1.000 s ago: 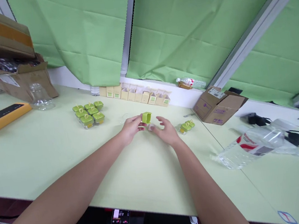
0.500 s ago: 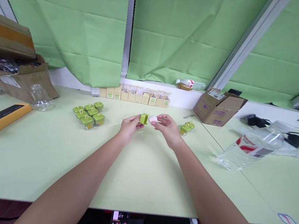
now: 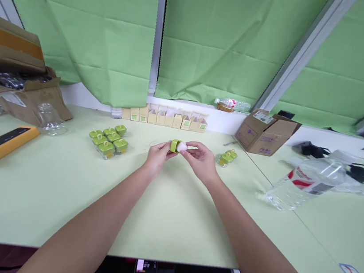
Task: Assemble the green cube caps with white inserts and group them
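Over the middle of the table my left hand (image 3: 158, 156) pinches a small green lid (image 3: 174, 146), its hollow side turned to the right. My right hand (image 3: 202, 157) has its fingers closed on a small white block (image 3: 181, 147), which sits at the lid's opening and looks partly inside it. What the block is made of I cannot tell. Several small clear containers with green lids (image 3: 108, 140) stand grouped to the left of my hands. A smaller group of green-lidded containers (image 3: 227, 157) is just right of my right hand.
A row of small open cardboard boxes (image 3: 166, 116) lines the back of the pale table (image 3: 74, 186). A larger carton (image 3: 262, 132) and a big clear plastic bottle (image 3: 304, 183) lie to the right. On the left are a glass flask (image 3: 50, 120) and a yellow-edged device (image 3: 5, 146).
My right hand has moved left, bringing the white block from beside the green lid to its opening. My left hand has stayed nearly still.
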